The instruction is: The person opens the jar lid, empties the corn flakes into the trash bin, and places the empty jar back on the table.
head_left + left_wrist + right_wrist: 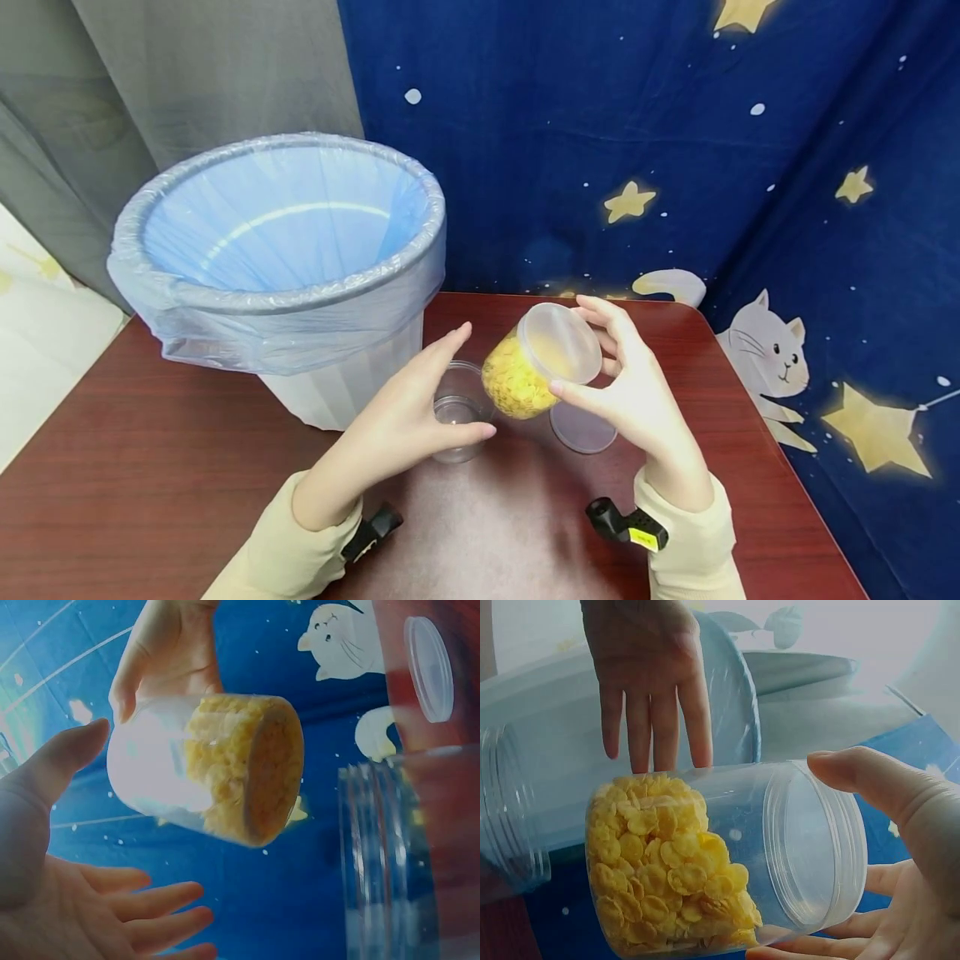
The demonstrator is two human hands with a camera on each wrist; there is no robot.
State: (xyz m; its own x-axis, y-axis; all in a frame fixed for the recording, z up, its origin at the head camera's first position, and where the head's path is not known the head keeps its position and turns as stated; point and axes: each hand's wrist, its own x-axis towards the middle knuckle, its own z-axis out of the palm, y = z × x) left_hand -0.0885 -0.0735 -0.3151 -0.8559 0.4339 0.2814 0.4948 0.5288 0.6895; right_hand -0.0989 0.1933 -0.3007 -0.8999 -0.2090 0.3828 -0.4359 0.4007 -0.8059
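Holding: the right hand [633, 398] has thumb and fingers curled round the lidded end of the flake-filled jar [517, 382].
Flake-filled jar: raised above the surface [135, 483] and tilted, base toward 8 o'clock, frosted lid [566, 342] toward 2 o'clock; yellow flakes [660, 870] gather at the base end.
Left hand: spread wide at the jar's 8 o'clock, fingers straight, gripping nothing.
Open jar [459, 408]: clear, standing upright at 8 o'clock from the filled one, seen between the left thumb and fingers.
Loose lid [581, 429]: flat on the surface, 5 o'clock.
Bin [356, 392]: between 9 and 10 o'clock, its blue liner [360, 329] folded over the rim.
Curtain [525, 167]: blue with stars, 12 o'clock.
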